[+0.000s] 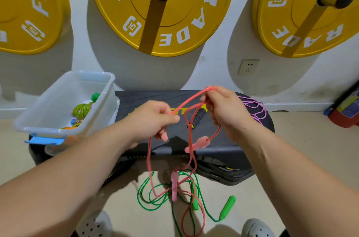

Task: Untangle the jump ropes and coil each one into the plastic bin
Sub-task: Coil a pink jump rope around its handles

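Your left hand (pixel 155 120) pinches the thin red plastic jump rope (pixel 149 157) between thumb and curled fingers. Your right hand (pixel 227 112), a little higher, has its fingers closed round a loop of the same cord. You hold it up over the dark grey step platform (pixel 136 99). One of its pale pink handles (pixel 200 142) dangles just below your right hand. The other pink handle (pixel 174 186) hangs lower, down among the loops of the green plastic jump rope (pixel 138 196) on the floor.

By my reading, you are midway through. The red cord looks lifted but not free, since its lower loops cross the green ones, and no coil has been started. The clear plastic bin (pixel 44 108) sits at the platform's left end and already holds a coiled lime-green rope (pixel 82 109). There are also orange and blue bits in it that I cannot make out as separate ropes.

Counted outside the bin:
- One red rope with two pink handles.
- One green rope with two green handles, one (pixel 228 205) lying apart and one (pixel 195 204) in the tangle.
- One purple braided cord (pixel 256 109) bunched on the platform beyond your right hand.
- One black foam handle (pixel 198 117) lying between your hands, its rope hidden.

That probably leaves four ropes to coil, with at least one done. There is one bin.
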